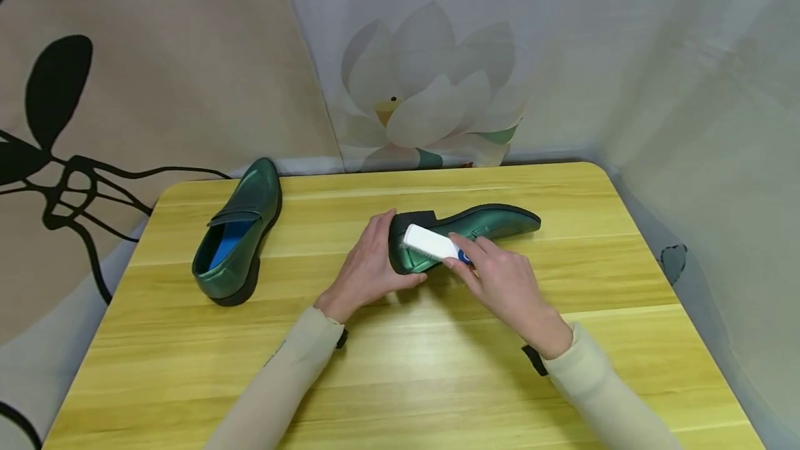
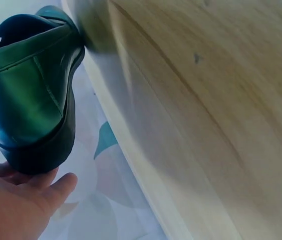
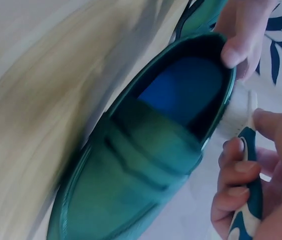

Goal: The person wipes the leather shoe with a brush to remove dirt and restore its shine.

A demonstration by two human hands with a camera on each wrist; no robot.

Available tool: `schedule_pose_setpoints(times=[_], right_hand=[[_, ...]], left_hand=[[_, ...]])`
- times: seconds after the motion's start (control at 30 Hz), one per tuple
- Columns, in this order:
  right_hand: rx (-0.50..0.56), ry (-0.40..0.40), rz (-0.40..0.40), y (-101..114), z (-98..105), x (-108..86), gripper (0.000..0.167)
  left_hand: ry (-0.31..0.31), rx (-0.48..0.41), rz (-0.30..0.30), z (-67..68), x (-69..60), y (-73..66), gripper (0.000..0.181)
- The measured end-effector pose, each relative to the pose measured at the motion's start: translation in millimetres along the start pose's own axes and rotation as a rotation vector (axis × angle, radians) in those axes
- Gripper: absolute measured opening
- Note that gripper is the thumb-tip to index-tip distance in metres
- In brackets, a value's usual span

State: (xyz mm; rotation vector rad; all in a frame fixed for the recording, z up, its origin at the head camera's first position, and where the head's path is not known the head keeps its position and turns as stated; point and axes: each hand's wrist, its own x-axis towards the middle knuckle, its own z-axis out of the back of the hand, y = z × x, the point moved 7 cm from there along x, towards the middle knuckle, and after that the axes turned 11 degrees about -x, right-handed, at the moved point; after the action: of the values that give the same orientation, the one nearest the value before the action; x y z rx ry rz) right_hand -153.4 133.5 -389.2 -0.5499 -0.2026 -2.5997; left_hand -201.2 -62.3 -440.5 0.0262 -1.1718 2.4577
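A green loafer (image 1: 494,222) lies on its side at mid-table, toe to the right, its dark sole facing the table's back. My left hand (image 1: 370,264) grips it at the heel; in the left wrist view the fingers of that hand (image 2: 23,200) are at the heel's base. My right hand (image 1: 509,287) holds a white brush (image 1: 430,242) by its blue-and-white handle, bristles against the shoe's side near the heel. The right wrist view shows the shoe's blue insole (image 3: 183,90) and the right hand (image 3: 260,185) curled round the handle.
A second green loafer (image 1: 240,235) stands upright on the left of the wooden table (image 1: 400,394), toe toward the back edge. Behind the table hangs a pale cloth (image 1: 550,75) printed with flowers and leaves.
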Motion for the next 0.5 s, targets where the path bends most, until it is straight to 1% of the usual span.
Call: schedule_pose_setpoints(times=[0.17,0.27,0.3,0.37,0.5], right_hand=[[-0.024,0.046,-0.122,-30.6,1.1,-5.8,0.045],[-0.024,0.055,-0.165,-40.8,2.6,-6.6,0.045],[-0.023,0.056,-0.164,-41.1,2.9,-6.3,0.045],[-0.018,0.051,-0.135,-36.5,3.9,-5.0,0.046],[0.023,0.027,-0.004,-15.6,5.8,-1.6,0.045]], left_hand=[[0.006,-0.001,0.025,-0.3,0.8,0.4,0.122],[0.003,-0.003,0.031,0.2,1.7,-1.4,0.122],[0.002,-0.005,0.031,0.5,2.1,-2.2,0.122],[0.002,-0.002,0.033,0.8,2.5,-3.7,0.121],[0.003,0.000,0.027,1.2,2.7,-5.4,0.121]])
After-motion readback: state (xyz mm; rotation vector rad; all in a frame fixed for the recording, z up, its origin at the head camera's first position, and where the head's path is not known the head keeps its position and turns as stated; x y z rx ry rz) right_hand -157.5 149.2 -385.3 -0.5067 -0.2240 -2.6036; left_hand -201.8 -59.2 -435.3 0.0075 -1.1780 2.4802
